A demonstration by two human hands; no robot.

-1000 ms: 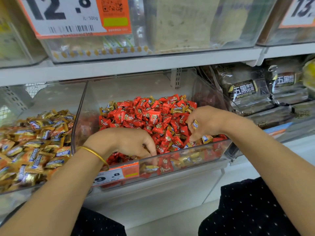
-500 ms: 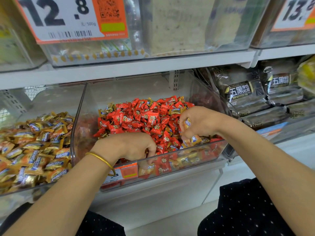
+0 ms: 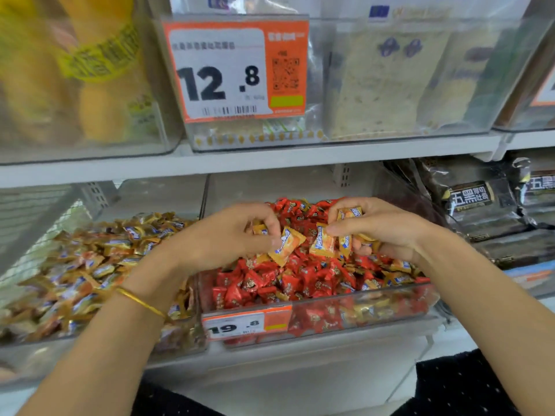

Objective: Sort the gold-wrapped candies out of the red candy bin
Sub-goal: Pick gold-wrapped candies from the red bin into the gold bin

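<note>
1. The red candy bin (image 3: pixel 360 313), a clear tub on the lower shelf, holds a heap of red-wrapped candies (image 3: pixel 255 280). Its top layer is mostly red, so the sorting looks well advanced but not finished.
2. Just to its left, the neighbouring clear bin (image 3: pixel 75 352) is piled with a heap of gold candies (image 3: pixel 90 265) like those being picked out. It is the likely place for them, though none is being dropped there at this moment.
3. The left hand (image 3: pixel 228 235) hovers over the middle of the red bin. Its fingers are curled round a few gold-wrapped candies (image 3: pixel 285 243), one of them pinched at the fingertips and hanging below.
4. The right hand (image 3: pixel 384 229), just beside it over the same bin, is closed round more gold-wrapped candies, with several poking out between thumb and fingers.
5. Stray gold candies (image 3: pixel 399 277) lie among the red ones near the front right corner, and more show through the front wall. These are what is left to pick out; how many are buried cannot be told.
</note>
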